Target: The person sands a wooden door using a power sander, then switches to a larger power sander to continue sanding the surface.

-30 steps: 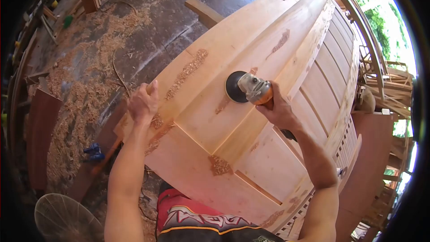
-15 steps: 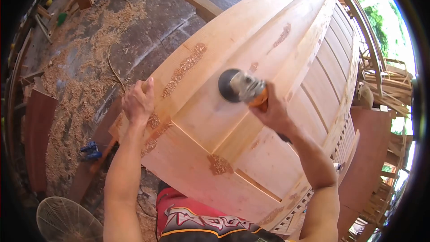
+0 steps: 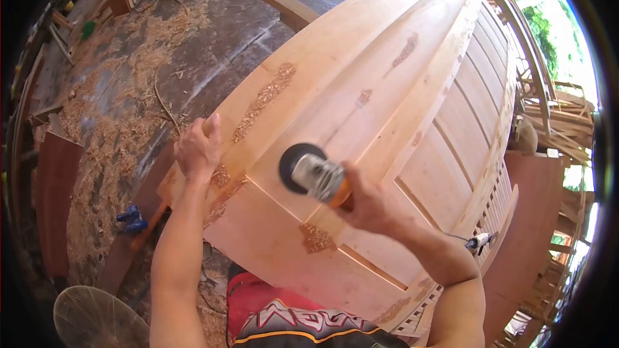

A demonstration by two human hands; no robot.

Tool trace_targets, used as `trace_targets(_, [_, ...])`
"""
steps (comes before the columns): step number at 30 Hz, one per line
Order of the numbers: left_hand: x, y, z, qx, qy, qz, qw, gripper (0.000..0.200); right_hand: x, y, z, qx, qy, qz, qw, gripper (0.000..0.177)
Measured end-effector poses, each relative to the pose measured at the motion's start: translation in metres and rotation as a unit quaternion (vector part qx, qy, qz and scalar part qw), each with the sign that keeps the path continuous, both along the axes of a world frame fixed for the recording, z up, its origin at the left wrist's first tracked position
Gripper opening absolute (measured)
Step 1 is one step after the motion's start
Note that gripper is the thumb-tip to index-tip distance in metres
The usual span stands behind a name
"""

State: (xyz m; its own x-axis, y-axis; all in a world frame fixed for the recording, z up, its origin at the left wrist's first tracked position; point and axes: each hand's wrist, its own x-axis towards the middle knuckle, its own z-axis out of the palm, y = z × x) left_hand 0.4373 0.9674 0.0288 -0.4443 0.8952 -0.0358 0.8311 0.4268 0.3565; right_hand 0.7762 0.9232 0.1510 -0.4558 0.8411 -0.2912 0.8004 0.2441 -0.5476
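A large wooden panel door (image 3: 284, 232) lies flat in front of me. My right hand (image 3: 371, 205) is closed round the orange body of an angle grinder (image 3: 317, 177). The black round disc (image 3: 298, 166) at its head sits over a recessed panel near the door's close corner. At the left edge of the door, my left hand (image 3: 198, 148) has its fingers curled over the rim, thumb up. Patches of wood shavings (image 3: 265, 100) lie on the door's frame, and one more (image 3: 317, 237) lies close to the lower corner of the panel.
Shavings cover the floor (image 3: 122, 122) on the left, with a cable (image 3: 158, 90) across it. A blue tool (image 3: 132, 218) and a fan (image 3: 97, 316) are at lower left. A timber beam (image 3: 287, 6) juts out beyond the door. Wood pieces (image 3: 567, 122) are heaped at right.
My right hand has drawn the grinder down and to the left across the recessed panel, closer to me. My left hand has stayed at the door's edge.
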Motion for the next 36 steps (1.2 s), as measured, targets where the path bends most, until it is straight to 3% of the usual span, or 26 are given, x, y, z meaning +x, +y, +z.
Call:
trace_targets(4, [0.003, 0.0, 0.01, -0.028, -0.017, -0.001, 0.999, 0.058, 0.012, 0.015, -0.014, -0.011, 0.014, -0.031, 0.999, 0.072])
trace_targets(7, [0.002, -0.001, 0.007, -0.025, -0.011, -0.001, 1.0, 0.057, 0.036, 0.051, -0.021, 0.03, 0.061, -0.087, 0.994, 0.069])
trace_targets(11, [0.003, 0.001, 0.002, -0.017, 0.009, 0.005, 1.0, 0.056, 0.082, 0.102, -0.037, 0.094, 0.014, -0.136, 0.986, 0.066])
trace_targets(14, [0.005, 0.003, 0.007, -0.031, -0.001, 0.004, 1.0, 0.055, 0.104, 0.14, -0.032, 0.128, 0.044, -0.173, 0.976, 0.066])
trace_targets(17, [0.006, 0.003, 0.008, -0.021, 0.002, 0.0, 1.0, 0.056, 0.119, 0.157, -0.029, 0.083, 0.023, -0.209, 0.974, 0.066])
trace_targets(20, [0.004, 0.003, 0.002, -0.02, 0.013, 0.001, 1.0, 0.056, 0.113, 0.141, -0.032, 0.156, 0.063, -0.139, 0.976, 0.064])
trace_targets(24, [0.005, 0.002, 0.006, -0.031, 0.007, -0.017, 0.999, 0.057, 0.12, 0.161, -0.028, 0.09, 0.036, -0.215, 0.972, 0.066])
trace_targets(28, [0.003, 0.005, 0.005, -0.025, 0.019, -0.01, 0.999, 0.057, 0.116, 0.144, -0.036, 0.136, 0.059, -0.156, 0.977, 0.066])
trace_targets(32, [0.001, 0.002, -0.001, -0.012, 0.026, -0.021, 0.999, 0.055, 0.119, 0.154, -0.026, 0.053, 0.038, -0.227, 0.972, 0.067])
trace_targets(36, [0.005, 0.004, 0.011, -0.008, 0.007, -0.016, 1.0, 0.054, 0.113, 0.137, -0.037, 0.138, 0.082, -0.155, 0.975, 0.067])
